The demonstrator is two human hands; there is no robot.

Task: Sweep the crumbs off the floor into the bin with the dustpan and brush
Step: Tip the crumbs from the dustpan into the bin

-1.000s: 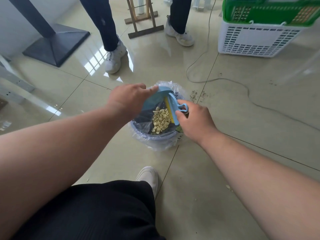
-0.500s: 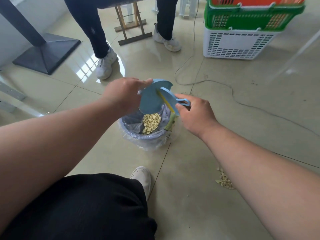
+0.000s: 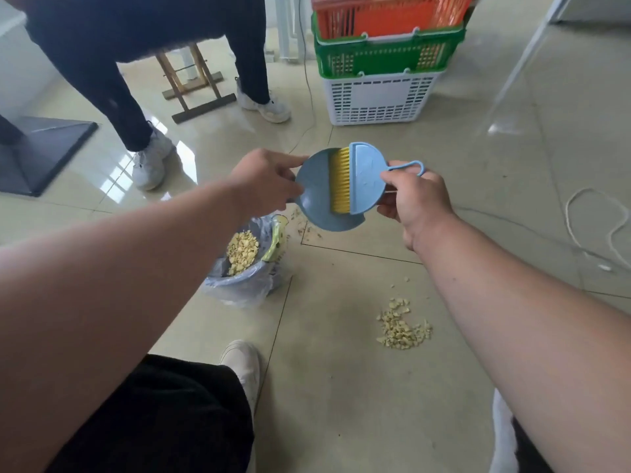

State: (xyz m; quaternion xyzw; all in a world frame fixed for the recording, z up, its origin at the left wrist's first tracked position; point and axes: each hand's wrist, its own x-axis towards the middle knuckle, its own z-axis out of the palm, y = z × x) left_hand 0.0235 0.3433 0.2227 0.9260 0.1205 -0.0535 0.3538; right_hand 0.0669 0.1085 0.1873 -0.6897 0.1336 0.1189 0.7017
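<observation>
Left hand [image 3: 264, 184] fingers pinch the dustpan [image 3: 316, 196] rim; right hand [image 3: 415, 199] fingers grip the brush [image 3: 362, 177] handle, bristles lying in the pan; remaining crumbs [image 3: 403, 326] lie on the floor, near and right, under my right forearm; bin [image 3: 244, 285] near-left.

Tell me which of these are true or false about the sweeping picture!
1. The left hand holds the blue dustpan. True.
2. The brush has red bristles. False: they are yellow.
3. The bin already has crumbs in it. True.
4. The floor is all swept. False: a crumb pile lies there.
5. The right hand is empty. False: it grips the brush.
</observation>
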